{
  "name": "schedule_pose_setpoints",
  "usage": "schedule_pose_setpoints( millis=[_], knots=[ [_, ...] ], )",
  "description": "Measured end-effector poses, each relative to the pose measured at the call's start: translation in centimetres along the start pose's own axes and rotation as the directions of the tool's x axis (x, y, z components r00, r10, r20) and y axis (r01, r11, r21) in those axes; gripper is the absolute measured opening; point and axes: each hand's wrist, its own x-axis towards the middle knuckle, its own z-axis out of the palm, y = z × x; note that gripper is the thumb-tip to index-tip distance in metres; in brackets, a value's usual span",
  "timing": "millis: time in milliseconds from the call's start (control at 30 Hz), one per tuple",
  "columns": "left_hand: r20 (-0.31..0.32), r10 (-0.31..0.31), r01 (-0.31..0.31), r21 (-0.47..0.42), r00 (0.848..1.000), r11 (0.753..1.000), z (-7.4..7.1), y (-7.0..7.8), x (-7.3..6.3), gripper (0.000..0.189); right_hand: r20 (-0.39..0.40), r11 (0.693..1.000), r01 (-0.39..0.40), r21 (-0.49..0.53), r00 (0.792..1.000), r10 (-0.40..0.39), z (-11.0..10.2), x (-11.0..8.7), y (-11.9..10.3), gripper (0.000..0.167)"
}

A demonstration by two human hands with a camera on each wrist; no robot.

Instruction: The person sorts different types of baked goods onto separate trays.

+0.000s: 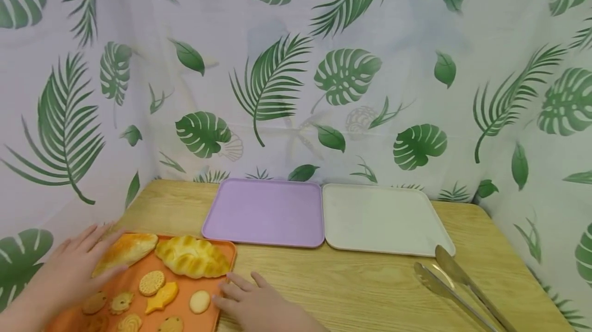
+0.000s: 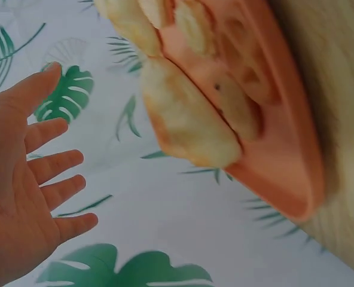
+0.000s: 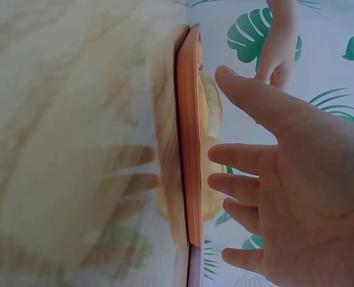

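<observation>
An orange tray [image 1: 185, 291] at the front left bears two bread loaves and several biscuits. My left hand [image 1: 69, 270] hovers over the tray's left side, fingers spread, holding nothing; it partly hides the long loaf [image 1: 131, 250]. Beside that loaf lies a ridged golden bread [image 1: 191, 256]. My right hand [image 1: 259, 301] is at the tray's right edge with its fingers extended and nothing in them, close to a small round biscuit [image 1: 200, 302]. A fish-shaped orange biscuit [image 1: 162, 297] and a round dotted biscuit [image 1: 151, 283] lie mid-tray. The left wrist view shows the left hand [image 2: 27, 173] with straight fingers.
Behind, a purple tray [image 1: 265, 212] and a white tray [image 1: 384, 219] lie side by side on the wooden table [image 1: 370, 280]. Metal tongs [image 1: 462, 291] lie at the right, their tips near the white tray. A leaf-patterned cloth [image 1: 287, 90] encloses the back and sides.
</observation>
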Motion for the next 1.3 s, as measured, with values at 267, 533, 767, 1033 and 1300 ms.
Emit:
schedule_pose_setpoints(
  millis=[267,533,767,1033,1300],
  knots=[
    [-0.036,0.060,-0.058,0.060,0.998,0.997,1.3,-2.2,-0.7,0.073,0.049,0.996,-0.031,-0.085,0.998,0.035,0.0,0.7,-0.3,0.069],
    [-0.024,0.090,-0.088,0.087,0.996,0.992,1.9,-2.6,-1.1,0.069,-0.002,0.997,-0.020,-0.073,1.000,0.020,0.3,-0.5,0.5,0.066],
    [0.013,0.080,-0.080,0.069,0.997,0.994,3.1,-2.4,-1.9,0.064,0.028,0.999,-0.016,-0.041,0.999,0.017,0.7,-2.3,1.5,0.065],
    [0.075,0.089,-0.091,0.026,0.993,0.996,4.3,-2.2,-1.8,0.068,0.019,0.999,-0.022,-0.039,1.000,0.023,1.1,-5.0,2.5,0.063],
    [0.159,0.120,-0.118,-0.021,0.980,0.993,5.2,-0.8,-1.2,0.064,-0.019,0.997,-0.019,-0.078,1.000,0.017,1.8,-7.5,3.8,0.060]
  ],
)
